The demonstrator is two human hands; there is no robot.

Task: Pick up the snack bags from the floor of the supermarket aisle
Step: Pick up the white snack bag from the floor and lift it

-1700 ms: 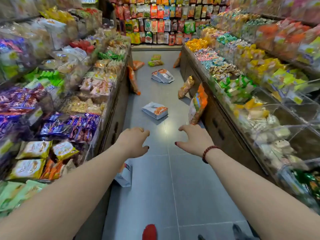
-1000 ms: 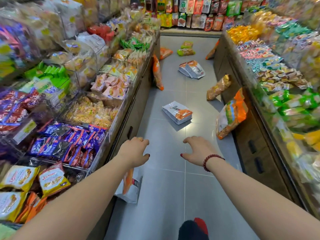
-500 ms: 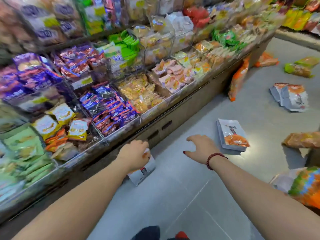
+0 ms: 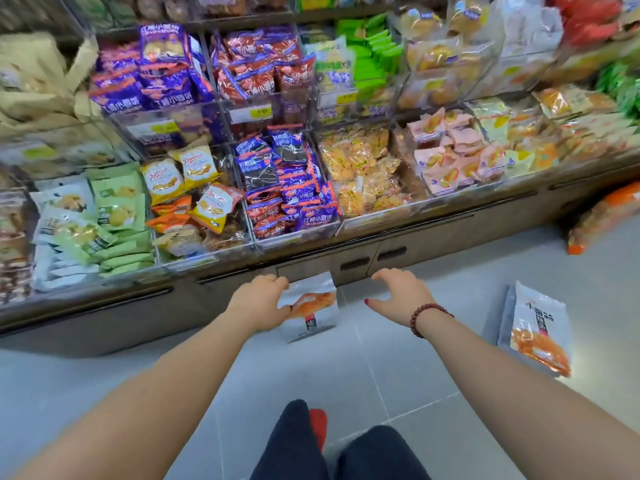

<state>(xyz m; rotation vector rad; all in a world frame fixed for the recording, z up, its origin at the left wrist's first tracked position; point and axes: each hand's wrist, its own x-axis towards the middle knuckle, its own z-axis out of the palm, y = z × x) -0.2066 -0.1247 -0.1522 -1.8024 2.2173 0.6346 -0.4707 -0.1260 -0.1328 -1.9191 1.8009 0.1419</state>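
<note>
A white snack bag with an orange picture stands on the grey floor, leaning against the shelf base. My left hand is at its left edge, with the thumb on the bag's front and the fingers curled over its top corner. To the right of the bag hovers my right hand, fingers spread and holding nothing, a red bead bracelet on its wrist. Two more white bags lie stacked on the floor at the right. An orange bag leans on the shelf base at the far right.
A long shelf of clear bins full of packaged snacks fills the upper view, with a drawer base right behind the bag. My knees in dark trousers and a red shoe are at the bottom.
My view has turned left from the aisle to face the shelf and has dropped lower. My left hand has come down onto the white bag's left edge. The right hand has closed in beside it.
</note>
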